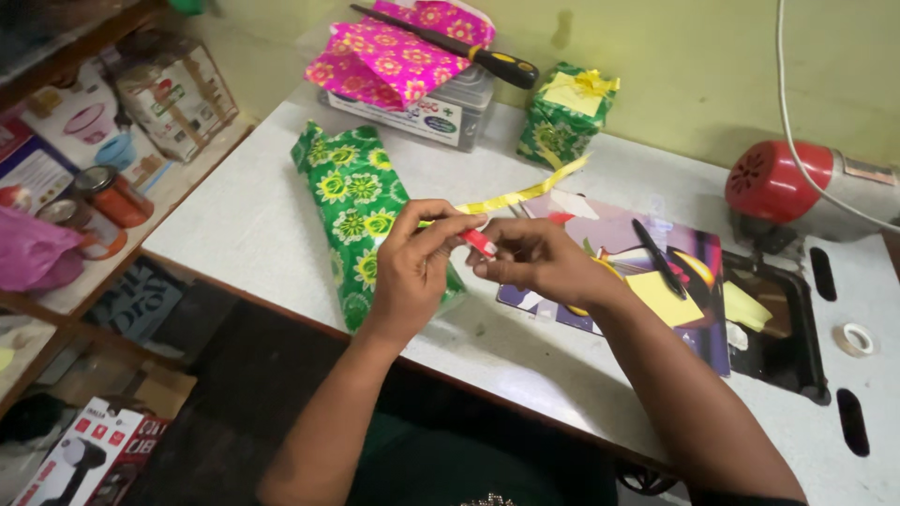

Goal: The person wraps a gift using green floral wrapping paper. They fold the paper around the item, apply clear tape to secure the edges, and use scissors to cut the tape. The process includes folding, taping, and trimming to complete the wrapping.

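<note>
My white desk [253, 225] carries a green flowered wrapped roll [356, 211]. Right of the roll lies a colourful printed sheet [609, 234], behind it a small green gift box [562, 117]; a tape roll [855, 338] lies far right.

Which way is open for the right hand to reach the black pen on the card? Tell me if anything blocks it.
Probably yes: the black pen lies uncovered on the card just beyond the right hand, with nothing between them, though its fingers hold a small red piece.

A yellow ribbon strip [525, 194] and small red piece [480, 243], held above the table.
</note>
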